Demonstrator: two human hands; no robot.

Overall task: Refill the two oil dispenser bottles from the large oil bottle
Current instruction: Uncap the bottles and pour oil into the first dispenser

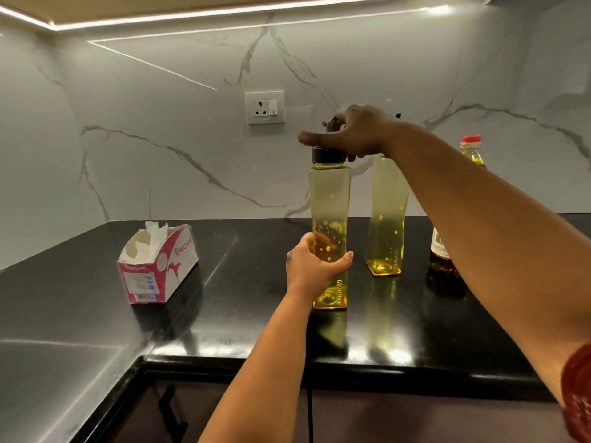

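Two tall, clear, yellow-tinted dispenser bottles stand on the black counter (224, 282), each with a little oil at the bottom. My left hand (315, 266) grips the lower body of the nearer bottle (329, 203). My right hand (355, 132) sits on top of it, fingers curled round its black cap (326, 155) and spout. The second dispenser bottle (387, 215) stands just behind to the right; my right hand hides its top. The large oil bottle (471, 148) with a red cap stands at the right, mostly hidden behind my right forearm.
An open red and white tissue box (160, 263) lies on the counter to the left. A wall socket (264, 107) sits on the marble backsplash. The counter's front edge runs just below the bottles, with dark cabinet fronts beneath.
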